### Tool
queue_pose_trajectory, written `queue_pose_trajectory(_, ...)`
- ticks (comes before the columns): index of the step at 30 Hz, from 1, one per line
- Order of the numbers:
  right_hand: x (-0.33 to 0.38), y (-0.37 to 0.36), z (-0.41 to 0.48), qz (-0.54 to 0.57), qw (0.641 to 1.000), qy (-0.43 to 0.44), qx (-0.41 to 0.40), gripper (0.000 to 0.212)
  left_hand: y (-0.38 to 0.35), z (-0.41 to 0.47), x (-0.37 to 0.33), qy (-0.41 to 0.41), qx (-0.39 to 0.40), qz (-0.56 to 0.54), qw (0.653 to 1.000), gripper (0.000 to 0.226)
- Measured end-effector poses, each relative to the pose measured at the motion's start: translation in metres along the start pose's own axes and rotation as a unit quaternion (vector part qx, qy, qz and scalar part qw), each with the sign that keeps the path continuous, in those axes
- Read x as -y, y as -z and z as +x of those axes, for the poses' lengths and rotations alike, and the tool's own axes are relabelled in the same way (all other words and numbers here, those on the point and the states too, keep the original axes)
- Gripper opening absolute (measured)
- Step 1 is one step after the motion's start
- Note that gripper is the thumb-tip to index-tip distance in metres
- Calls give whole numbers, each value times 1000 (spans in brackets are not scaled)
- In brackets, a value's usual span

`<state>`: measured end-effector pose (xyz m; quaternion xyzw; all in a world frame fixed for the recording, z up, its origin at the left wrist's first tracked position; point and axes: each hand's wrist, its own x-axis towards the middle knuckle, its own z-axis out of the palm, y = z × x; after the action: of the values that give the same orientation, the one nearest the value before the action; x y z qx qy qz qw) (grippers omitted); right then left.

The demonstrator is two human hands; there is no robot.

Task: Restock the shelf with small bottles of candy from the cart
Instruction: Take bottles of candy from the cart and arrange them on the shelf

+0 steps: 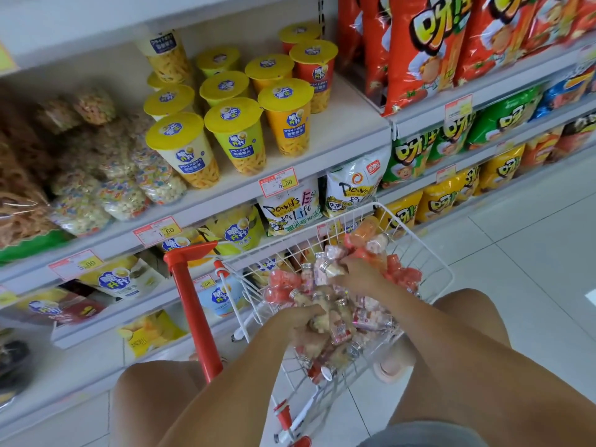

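Dozens of small bottles of candy (364, 314) lie heaped in the white wire cart (429, 253), silver caps pointing every way, pink and pale fillings mixed. The head view looks down past both bare forearms.

The left hand (300, 321) is sunk into the near side of the heap. Its grip is curled round what looks like a couple of pale bottles, though blur hides how many. The right hand (358, 275) reaches further in, its grip wrapped round one bottle whose cap sticks out to the left.

Both hands in the heap at once suggests a handful is being gathered in each, to save trips. The cart stands just beside the shelf (348, 124), its red handle post (190, 304) on that side, which keeps the reach short.

No such bottles show on the shelving in view. It holds cups of potato sticks (238, 137), snack bags (419, 53) and price tags (278, 183), so I cannot tell where the bottles belong.
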<state>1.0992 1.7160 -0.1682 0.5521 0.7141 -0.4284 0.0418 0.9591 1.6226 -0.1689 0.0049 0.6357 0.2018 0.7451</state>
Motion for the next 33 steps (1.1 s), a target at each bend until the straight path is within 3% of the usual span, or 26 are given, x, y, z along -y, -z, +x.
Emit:
queue_pose_trajectory(3, 8, 36, -27, 214, 975, 17, -55, 61, -9, -28, -14, -83, 20, -3, 996, 26)
queue_pose_trajectory(7, 43, 85, -71, 315, 941, 77, -100, 33, -6, -78, -26, -286, -19, 67, 956, 60)
queue_pose_trajectory(9, 70, 103, -91, 339, 926, 124, -107, 16, 2, -113, -31, -384, -106, 170, 901, 61)
queue_pose_trajectory(11, 103, 117, -108, 333, 919, 172, -123, 14, 11, -149, -35, -476, -221, 234, 818, 48)
queue_pose_trajectory(15, 177, 128, -136, 338, 894, 263, -130, 18, 31, -221, -38, -624, -312, 190, 690, 41)
queue_pose_trajectory(19, 245, 130, -155, 336, 874, 327, -131, 23, 63, -281, -40, -687, -391, 152, 593, 42)
queue_pose_trajectory(22, 296, 134, -163, 321, 862, 368, -134, 41, 96, -321, -47, -685, -427, 110, 580, 42)
queue_pose_trajectory(27, 380, 145, -168, 292, 841, 439, -121, 16, 146, -387, -66, -689, -462, 117, 546, 31)
queue_pose_trajectory(31, 443, 151, -157, 281, 839, 450, -121, 15, 188, -423, -96, -714, -419, 76, 556, 50)
queue_pose_trajectory(33, 473, 152, -146, 277, 840, 452, -116, 20, 207, -439, -114, -703, -421, 65, 569, 40)
